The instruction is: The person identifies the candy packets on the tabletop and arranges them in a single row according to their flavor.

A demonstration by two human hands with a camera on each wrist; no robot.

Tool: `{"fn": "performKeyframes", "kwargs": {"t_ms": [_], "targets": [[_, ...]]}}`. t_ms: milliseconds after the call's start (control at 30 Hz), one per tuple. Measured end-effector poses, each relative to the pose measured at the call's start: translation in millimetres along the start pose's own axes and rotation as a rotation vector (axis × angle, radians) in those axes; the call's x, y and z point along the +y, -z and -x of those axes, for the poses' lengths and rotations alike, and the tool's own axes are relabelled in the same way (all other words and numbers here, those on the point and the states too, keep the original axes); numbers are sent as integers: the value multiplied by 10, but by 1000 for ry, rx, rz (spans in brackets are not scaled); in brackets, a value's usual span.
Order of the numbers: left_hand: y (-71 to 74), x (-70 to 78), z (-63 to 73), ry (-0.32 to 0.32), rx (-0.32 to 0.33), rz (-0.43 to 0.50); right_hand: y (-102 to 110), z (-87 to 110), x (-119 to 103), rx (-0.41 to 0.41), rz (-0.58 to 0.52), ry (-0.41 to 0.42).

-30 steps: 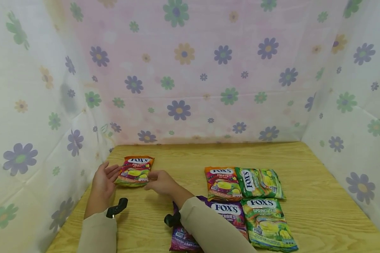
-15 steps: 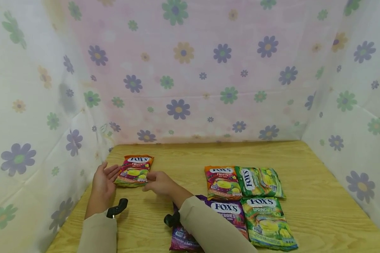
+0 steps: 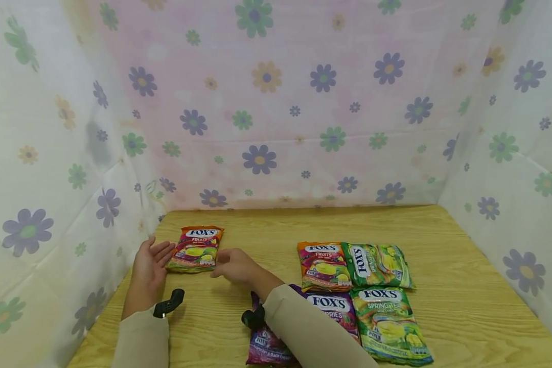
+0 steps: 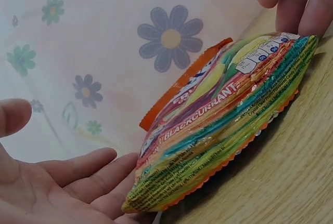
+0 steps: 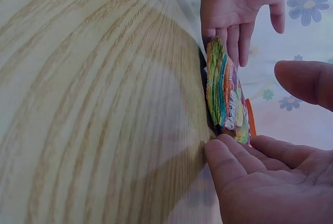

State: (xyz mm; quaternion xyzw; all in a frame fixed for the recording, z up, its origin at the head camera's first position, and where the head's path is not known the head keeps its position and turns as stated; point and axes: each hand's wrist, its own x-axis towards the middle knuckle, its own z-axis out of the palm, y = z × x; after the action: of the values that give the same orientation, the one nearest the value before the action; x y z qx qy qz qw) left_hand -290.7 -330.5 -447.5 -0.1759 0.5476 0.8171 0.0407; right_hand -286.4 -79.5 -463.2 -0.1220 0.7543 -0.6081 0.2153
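Nearest us, the right sleeve crosses two purple packets around 6 o'clock on the tabletop. Beyond lie the left hand and right hand, at 8 and 4 o'clock of the fruits packet. Both hands look released, fingers fairly straight at its sides, with nothing clasped.

That packet lies at 10 o'clock on the tabletop. We judge it light to moderately heavy, plump and yielding, its contents apt to shift; the glossy wrapper could slide under dry fingertips. Sweets inside should survive ordinary handling, though a hard pinch might strain a seam. We would take it by its full sides, at 9 and 3 o'clock, rather than by the thin crimped top edge.

From the head view we read its printed front and see its neighbours, a second fruits packet and two green packets towards 3 o'clock. The left wrist view adds the fine print on the bulging near end and fingertips at both ends. The right wrist view shows the thick profile and the right thumb held clear of it, which we cannot confirm from above.
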Motion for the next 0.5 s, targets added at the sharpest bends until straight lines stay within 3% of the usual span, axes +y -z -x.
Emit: {"fn": "performKeyframes", "kwargs": {"t_ms": [200,333,500], "targets": [[6,79,51,-50,40,22,55,13,-14,-5,14,1],[-18,124,73,-89,56,-54,109,26,-6,-15,-14,-3],[-167,153,71,-132,101,-136,237,69,-47,-5,4,3]]}}
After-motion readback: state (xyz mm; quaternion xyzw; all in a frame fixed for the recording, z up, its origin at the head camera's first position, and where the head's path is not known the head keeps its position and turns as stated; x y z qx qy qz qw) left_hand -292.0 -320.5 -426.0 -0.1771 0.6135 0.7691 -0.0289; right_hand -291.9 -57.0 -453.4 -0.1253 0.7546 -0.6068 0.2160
